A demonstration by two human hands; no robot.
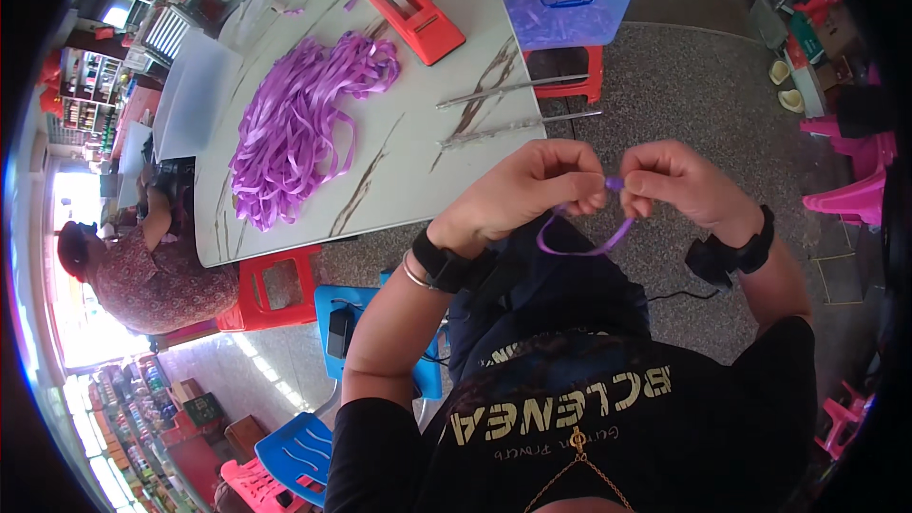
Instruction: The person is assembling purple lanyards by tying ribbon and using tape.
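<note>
A purple ribbon (591,252) hangs in a loop below my two hands, held up in front of me past the table's near right corner. My left hand (560,180) pinches one side of it, thumb pressed to the curled fingers. My right hand (665,180) grips the other side the same way. Between the fingertips shows a small, bunched purple part (615,183), perhaps a knot; its detail is too small to tell. To the left, a large heap of purple ribbons (299,123) lies on the marble-patterned table (399,171).
On the table stand a red tape dispenser (415,17) and two thin metal rods (513,90) jutting over the right edge. A clear bin (570,9) of purple pieces rests on a red stool (579,76). Another person (157,275) sits at left. Blue chairs (294,451) stand nearby.
</note>
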